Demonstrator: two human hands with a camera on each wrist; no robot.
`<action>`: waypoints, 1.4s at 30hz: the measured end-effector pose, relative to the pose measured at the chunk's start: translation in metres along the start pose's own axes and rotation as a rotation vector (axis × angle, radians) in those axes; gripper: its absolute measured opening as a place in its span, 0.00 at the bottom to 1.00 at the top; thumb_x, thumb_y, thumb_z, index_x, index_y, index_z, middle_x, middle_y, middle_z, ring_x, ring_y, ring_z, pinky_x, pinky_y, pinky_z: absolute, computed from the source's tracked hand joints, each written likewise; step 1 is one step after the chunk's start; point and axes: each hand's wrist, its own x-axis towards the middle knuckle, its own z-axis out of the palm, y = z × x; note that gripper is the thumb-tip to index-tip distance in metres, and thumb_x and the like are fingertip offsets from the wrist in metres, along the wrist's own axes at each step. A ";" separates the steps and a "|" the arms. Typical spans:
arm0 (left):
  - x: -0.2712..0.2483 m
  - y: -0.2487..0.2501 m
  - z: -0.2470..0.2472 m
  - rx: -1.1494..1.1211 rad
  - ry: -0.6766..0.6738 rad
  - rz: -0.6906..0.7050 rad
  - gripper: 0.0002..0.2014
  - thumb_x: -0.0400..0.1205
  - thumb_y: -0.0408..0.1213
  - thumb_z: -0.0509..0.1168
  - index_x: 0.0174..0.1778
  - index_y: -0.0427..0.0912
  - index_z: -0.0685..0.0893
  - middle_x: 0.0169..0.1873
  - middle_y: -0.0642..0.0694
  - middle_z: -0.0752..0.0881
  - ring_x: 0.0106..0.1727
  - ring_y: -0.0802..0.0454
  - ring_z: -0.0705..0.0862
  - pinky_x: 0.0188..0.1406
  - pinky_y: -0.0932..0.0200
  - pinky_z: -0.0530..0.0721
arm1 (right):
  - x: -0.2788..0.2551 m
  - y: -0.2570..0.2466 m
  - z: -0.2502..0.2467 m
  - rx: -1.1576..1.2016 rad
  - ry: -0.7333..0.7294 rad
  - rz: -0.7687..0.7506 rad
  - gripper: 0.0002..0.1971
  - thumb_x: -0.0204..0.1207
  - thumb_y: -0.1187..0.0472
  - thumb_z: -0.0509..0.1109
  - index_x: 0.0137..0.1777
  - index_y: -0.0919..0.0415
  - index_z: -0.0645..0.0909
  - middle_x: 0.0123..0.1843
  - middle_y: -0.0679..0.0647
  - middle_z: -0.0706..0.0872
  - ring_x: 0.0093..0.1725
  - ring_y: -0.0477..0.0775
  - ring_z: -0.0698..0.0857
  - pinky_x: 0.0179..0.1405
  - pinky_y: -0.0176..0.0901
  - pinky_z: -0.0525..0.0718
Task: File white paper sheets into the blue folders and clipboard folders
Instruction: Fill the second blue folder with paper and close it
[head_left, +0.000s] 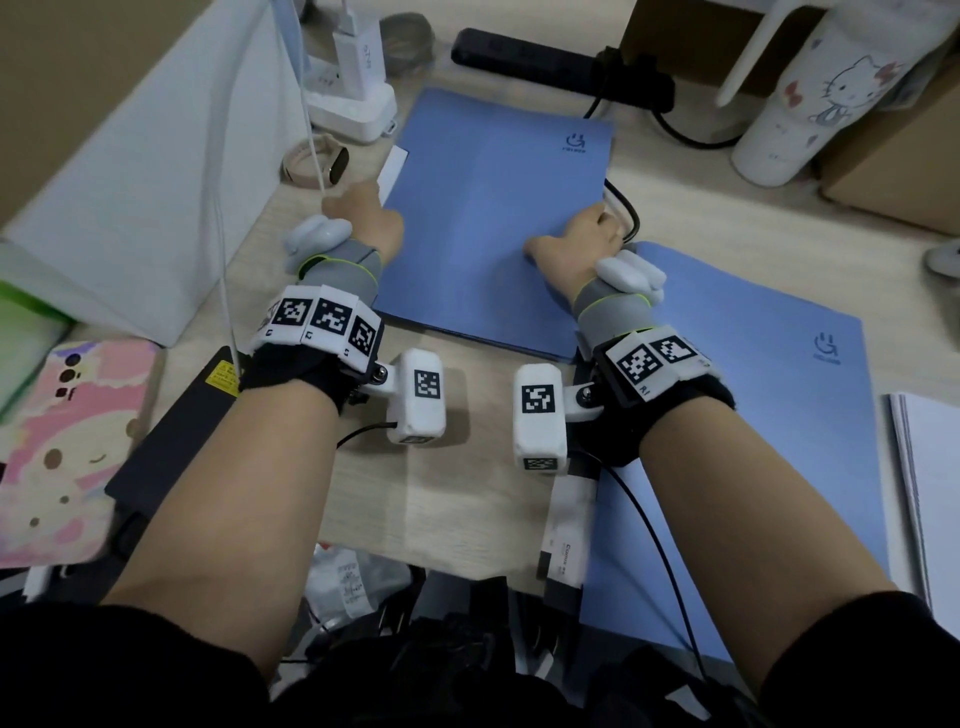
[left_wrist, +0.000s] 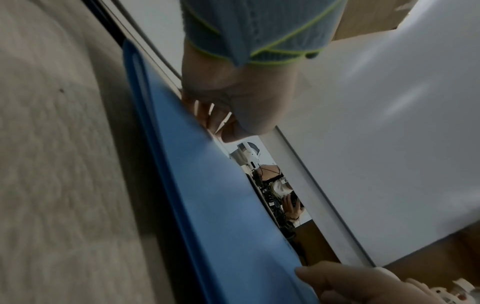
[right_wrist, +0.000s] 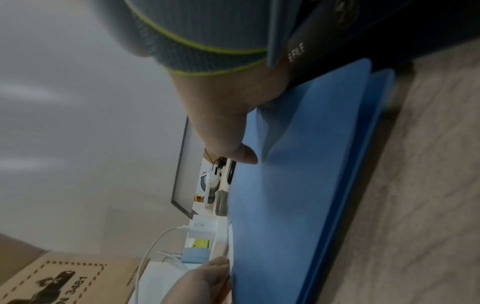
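Observation:
A closed blue folder (head_left: 483, 218) lies on the wooden desk. My left hand (head_left: 366, 210) grips its left edge, fingers curled around it (left_wrist: 215, 115). On the opposite edge my right hand (head_left: 582, 236) pinches the folder (right_wrist: 285, 205), with the thumb (right_wrist: 244, 154) on top of the cover. A white sheet edge (head_left: 393, 163) pokes out at the folder's far left side. A second blue folder (head_left: 753, 415) lies to the right, partly under the first. A stack of white paper (head_left: 930, 493) sits at the far right edge.
Behind the folder are a black power strip (head_left: 545, 60) with a cable, a white charger (head_left: 358, 78) and a watch (head_left: 317, 163). A cartoon-cat tumbler (head_left: 815, 98) and a cardboard box stand at the back right. A white partition (head_left: 156, 171) and a pink phone (head_left: 67, 452) are on the left.

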 end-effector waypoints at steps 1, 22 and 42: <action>-0.003 0.002 0.000 0.021 -0.003 0.004 0.22 0.81 0.30 0.51 0.72 0.35 0.70 0.69 0.31 0.74 0.66 0.32 0.75 0.61 0.47 0.74 | 0.001 0.000 -0.002 0.028 0.013 -0.003 0.38 0.74 0.56 0.67 0.80 0.70 0.55 0.80 0.62 0.62 0.78 0.63 0.64 0.75 0.51 0.65; -0.130 0.071 0.015 -0.370 -0.194 0.371 0.16 0.82 0.30 0.59 0.65 0.33 0.79 0.57 0.32 0.86 0.58 0.39 0.86 0.66 0.48 0.81 | -0.089 0.059 -0.074 0.455 0.112 -0.312 0.09 0.70 0.68 0.68 0.48 0.65 0.86 0.38 0.57 0.87 0.37 0.54 0.87 0.44 0.44 0.86; -0.221 0.085 0.083 0.085 -0.165 0.303 0.13 0.76 0.36 0.63 0.41 0.26 0.81 0.53 0.24 0.83 0.58 0.27 0.80 0.50 0.43 0.80 | -0.118 0.199 -0.085 -0.215 0.035 0.090 0.53 0.60 0.32 0.73 0.82 0.45 0.51 0.86 0.60 0.43 0.84 0.70 0.39 0.78 0.76 0.49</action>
